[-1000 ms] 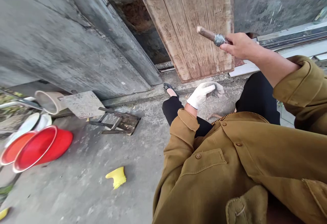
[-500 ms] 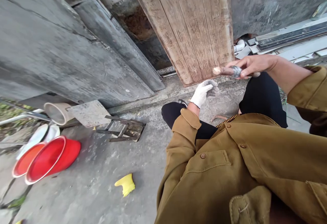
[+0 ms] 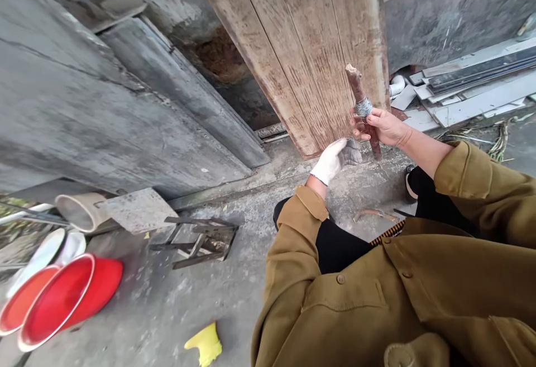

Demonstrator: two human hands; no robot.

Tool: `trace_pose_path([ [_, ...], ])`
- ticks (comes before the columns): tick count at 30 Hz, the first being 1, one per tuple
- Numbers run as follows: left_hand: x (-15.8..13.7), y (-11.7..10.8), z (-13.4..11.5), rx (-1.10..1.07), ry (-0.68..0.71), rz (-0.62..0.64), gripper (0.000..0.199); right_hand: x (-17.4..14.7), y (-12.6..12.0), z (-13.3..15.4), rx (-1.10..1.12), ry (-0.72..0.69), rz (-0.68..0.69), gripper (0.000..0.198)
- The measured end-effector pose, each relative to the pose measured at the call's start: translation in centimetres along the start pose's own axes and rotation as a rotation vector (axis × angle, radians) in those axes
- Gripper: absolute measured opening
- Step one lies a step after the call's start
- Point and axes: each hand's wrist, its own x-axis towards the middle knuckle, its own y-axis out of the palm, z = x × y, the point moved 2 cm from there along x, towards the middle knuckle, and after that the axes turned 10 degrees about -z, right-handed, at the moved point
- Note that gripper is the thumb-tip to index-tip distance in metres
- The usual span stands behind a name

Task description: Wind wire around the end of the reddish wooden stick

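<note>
Stick [image 3: 355,85] is standing steeper than before; right hand [image 3: 383,127] is gripping it beside its wire coil [image 3: 363,106]; gloved left hand [image 3: 333,160] is curling, contents unclear; slack could be loosening turns.

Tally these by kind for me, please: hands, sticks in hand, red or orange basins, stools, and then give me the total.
Hands (gloved left hand, bare right hand): 2
Stick in hand: 1
Red or orange basins: 2
Stool: 1
Total: 6
</note>
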Motion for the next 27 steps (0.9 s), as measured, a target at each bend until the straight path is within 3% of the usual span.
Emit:
trace_pose_path([
  [3,1.1,-0.9,-0.8,-0.002,0.027,0.124,0.052,2.2,-1.5,-0.8,0.036,-0.017,-0.083,0.066],
  [5,2.0,-1.2,-0.7,0.061,0.069,0.126,0.055,3.5,-2.4,-1.4,0.038,-0.034,-0.111,0.067],
  [13,5.1,-2.8,0.6,0.450,0.270,-0.214,0.013,6.1,-5.6,-3.1,-0.037,-0.015,-0.162,0.060],
  [17,5.1,-3.3,-0.2,0.634,0.380,-0.361,0.016,5.6,-6.5,-3.6,-0.093,-0.027,-0.291,0.054],
  [21,4.3,-2.8,-1.7,0.867,0.586,-0.513,0.013,4.7,-6.6,-4.5,-0.127,0.001,-0.350,0.047],
  [23,4.1,-2.7,-2.0,0.842,0.570,-0.541,0.009,4.5,-6.6,-5.0,-0.156,0.016,-0.370,0.047],
  [27,4.4,-2.8,-1.8,0.484,0.310,-0.447,0.018,4.6,-6.7,-5.1,-0.185,0.027,-0.420,0.049],
])
